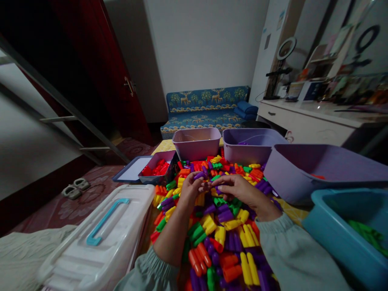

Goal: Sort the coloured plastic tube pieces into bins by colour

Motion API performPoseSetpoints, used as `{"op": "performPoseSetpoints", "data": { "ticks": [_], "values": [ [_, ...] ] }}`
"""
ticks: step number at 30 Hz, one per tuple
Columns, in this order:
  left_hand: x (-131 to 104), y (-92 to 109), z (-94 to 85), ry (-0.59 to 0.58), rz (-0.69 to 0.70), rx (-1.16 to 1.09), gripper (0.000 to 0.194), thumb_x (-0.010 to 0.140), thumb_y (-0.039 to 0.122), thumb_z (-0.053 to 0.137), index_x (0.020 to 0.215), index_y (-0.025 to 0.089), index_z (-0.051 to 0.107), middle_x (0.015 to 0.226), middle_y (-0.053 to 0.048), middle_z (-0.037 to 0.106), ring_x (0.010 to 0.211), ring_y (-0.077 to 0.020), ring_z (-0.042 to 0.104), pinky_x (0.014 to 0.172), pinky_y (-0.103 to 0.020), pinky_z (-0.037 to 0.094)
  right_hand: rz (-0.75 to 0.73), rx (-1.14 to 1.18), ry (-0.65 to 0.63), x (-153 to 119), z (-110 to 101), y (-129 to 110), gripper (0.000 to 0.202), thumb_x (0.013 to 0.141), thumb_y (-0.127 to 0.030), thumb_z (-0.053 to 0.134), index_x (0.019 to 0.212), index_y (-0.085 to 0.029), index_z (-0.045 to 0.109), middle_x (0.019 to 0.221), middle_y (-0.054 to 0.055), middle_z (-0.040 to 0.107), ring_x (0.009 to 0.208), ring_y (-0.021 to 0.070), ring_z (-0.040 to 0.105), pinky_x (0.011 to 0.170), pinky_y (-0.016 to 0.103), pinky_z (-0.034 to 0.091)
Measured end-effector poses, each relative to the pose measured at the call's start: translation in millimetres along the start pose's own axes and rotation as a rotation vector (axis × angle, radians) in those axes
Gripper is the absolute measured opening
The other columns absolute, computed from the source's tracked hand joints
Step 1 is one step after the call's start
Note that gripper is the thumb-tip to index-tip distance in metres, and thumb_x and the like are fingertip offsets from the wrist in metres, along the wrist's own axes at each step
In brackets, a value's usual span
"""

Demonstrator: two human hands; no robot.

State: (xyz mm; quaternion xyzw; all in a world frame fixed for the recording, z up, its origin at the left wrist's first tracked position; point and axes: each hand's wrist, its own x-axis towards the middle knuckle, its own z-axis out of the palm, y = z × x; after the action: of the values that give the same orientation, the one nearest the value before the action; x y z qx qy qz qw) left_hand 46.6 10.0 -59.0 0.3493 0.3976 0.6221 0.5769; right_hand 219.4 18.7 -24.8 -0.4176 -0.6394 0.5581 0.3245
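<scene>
Over a wide spread of red, yellow, green, orange and purple plastic pieces (224, 216), my two hands meet near the middle. My left hand (193, 186) is closed around a purple plastic piece (200, 175), which sticks up past the fingers. My right hand (232, 186) reaches in from the right, its fingers bent and its fingertips close to the left hand's fingers. Whether the right fingertips pinch anything is too small to make out. Many of the pieces are tube-shaped and lie side by side in pairs or small groups.
Behind the pile stand a pinkish bin (197, 149) and a purple bin (247, 151). A larger lilac bin (291, 184) and a teal tub (342, 230) with green pieces flank the right. At left are a box of red pieces (166, 182) and a clear lid (121, 226) with blue handle.
</scene>
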Motion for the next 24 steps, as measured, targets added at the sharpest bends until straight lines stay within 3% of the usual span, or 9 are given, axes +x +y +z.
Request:
{"op": "performPoseSetpoints", "data": {
  "ticks": [4, 9, 14, 17, 24],
  "values": [
    [-3, 1, 0.6, -0.081, -0.022, -0.049, 0.049, 0.063, 0.026, 0.075, 0.107, 0.016, 0.058, 0.092, -0.006, 0.069, 0.078, -0.0157, 0.067, 0.073, -0.027, 0.053, 0.035, 0.034, 0.006, 2, 0, 2, 0.025, 0.072, -0.018, 0.061, 0.094, -0.015, 0.072, 0.063, 0.0, 0.066, 0.052, 0.0082, 0.059, 0.048, 0.016, 0.043],
    [-3, 0, -1.3, -0.122, -0.006, 0.098, 0.048, 0.064, 0.028, 0.077, 0.108, 0.017, 0.064, 0.107, -0.008, 0.067, 0.088, -0.0167, 0.064, 0.068, -0.023, 0.05, 0.059, 0.009, -0.036, 5, 7, 6, 0.025, 0.073, -0.018, 0.062, 0.096, -0.015, 0.07, 0.063, -0.001, 0.065, 0.053, 0.0097, 0.061, 0.048, 0.018, 0.044],
    [2, -6, -2.7, -0.1, 0.034, 0.219, 0.041, 0.061, 0.028, 0.078, 0.099, 0.014, 0.068, 0.091, -0.007, 0.071, 0.076, -0.0141, 0.063, 0.066, -0.022, 0.05, 0.084, -0.052, -0.1, 2, 0, 4, 0.021, 0.073, -0.019, 0.064, 0.092, -0.015, 0.071, 0.066, -0.001, 0.066, 0.049, 0.0079, 0.059, 0.045, 0.017, 0.042],
    [4, -8, -1.9, -0.086, 0.057, 0.244, 0.037, 0.06, 0.027, 0.078, 0.093, 0.014, 0.069, 0.086, -0.005, 0.071, 0.07, -0.013, 0.062, 0.064, -0.023, 0.05, 0.074, 0.011, 0.011, 0, -12, -3, 0.02, 0.073, -0.015, 0.064, 0.092, -0.014, 0.071, 0.068, 0.0, 0.068, 0.05, 0.0069, 0.059, 0.046, 0.015, 0.043],
    [3, -10, 0.0, -0.067, 0.055, 0.225, 0.035, 0.059, 0.025, 0.077, 0.091, 0.013, 0.07, 0.081, -0.004, 0.07, 0.067, -0.0122, 0.062, 0.062, -0.022, 0.052, 0.02, 0.36, 0.481, 17, -43, -19, 0.014, 0.076, -0.007, 0.062, 0.089, -0.013, 0.066, 0.065, 0.001, 0.068, 0.05, 0.0078, 0.061, 0.051, 0.017, 0.051]
  ]
}}
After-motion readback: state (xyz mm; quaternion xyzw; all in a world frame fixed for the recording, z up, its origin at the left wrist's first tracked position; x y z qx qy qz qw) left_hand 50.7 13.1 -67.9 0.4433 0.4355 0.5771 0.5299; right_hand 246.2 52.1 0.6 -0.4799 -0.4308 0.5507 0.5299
